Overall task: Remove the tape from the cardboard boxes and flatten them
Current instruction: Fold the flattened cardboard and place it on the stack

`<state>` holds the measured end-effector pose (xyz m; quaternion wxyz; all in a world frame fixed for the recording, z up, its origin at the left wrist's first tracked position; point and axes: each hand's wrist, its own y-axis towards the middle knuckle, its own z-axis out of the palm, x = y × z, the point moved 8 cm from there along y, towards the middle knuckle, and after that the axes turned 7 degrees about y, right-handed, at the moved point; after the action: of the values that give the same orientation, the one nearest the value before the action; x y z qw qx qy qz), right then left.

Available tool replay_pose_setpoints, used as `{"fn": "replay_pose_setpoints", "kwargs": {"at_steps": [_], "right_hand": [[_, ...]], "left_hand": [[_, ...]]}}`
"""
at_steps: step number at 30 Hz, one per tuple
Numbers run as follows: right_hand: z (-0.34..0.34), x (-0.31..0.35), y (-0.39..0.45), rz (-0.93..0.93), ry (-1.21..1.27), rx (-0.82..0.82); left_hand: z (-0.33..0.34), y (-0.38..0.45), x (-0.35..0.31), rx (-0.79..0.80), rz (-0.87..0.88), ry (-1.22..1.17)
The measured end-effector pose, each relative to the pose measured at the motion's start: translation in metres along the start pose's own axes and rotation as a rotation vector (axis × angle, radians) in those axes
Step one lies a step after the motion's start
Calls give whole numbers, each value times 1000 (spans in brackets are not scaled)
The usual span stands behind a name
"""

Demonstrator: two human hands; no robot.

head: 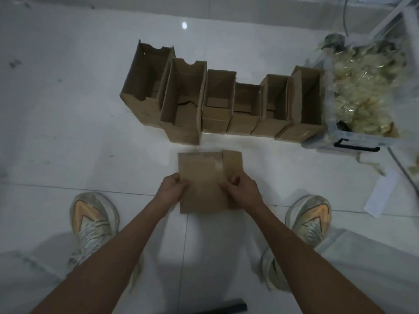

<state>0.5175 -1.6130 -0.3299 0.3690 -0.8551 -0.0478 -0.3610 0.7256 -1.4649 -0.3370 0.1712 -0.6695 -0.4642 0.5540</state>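
A small brown cardboard box [204, 177] sits between my feet on the white tiled floor, its top face up with a shiny strip of clear tape near the right seam. My left hand [173, 188] grips the box's left edge with curled fingers. My right hand [241, 188] grips the right side, fingers curled over the top near the tape. Behind it stands a row of several open, empty cardboard boxes [217, 103], pressed side by side.
A clear plastic bin [353, 143] with a black latch, heaped with crumpled tape, stands at the right end of the row. A white paper sheet [381, 196] lies beside my right shoe [310, 218]. My left shoe [93, 220] is opposite.
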Motion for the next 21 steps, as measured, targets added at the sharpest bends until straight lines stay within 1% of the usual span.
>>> {"fn": "replay_pose_setpoints", "kwargs": {"at_steps": [2,5,7,11,13,16,18,21], "right_hand": [[15,-7,2,44,-231,43],[21,-8,2,0,-418,-47],[21,-7,2,-13,-445,-82],[13,-12,2,127,-369,-88],[12,-18,7,183,-339,-78],[13,-28,15,245,-299,-23],[14,-23,15,245,-237,48],[13,-17,14,258,-66,165]], "left_hand": [[-5,12,23,-45,-21,198],[-8,27,34,-93,-43,484],[-14,33,21,-133,-37,679],[-22,37,-13,-219,31,963],[-19,36,-25,-220,58,1082],[-14,36,-27,-176,72,1164],[-12,37,-30,-168,74,1132],[-7,31,-34,-170,91,1076]]}}
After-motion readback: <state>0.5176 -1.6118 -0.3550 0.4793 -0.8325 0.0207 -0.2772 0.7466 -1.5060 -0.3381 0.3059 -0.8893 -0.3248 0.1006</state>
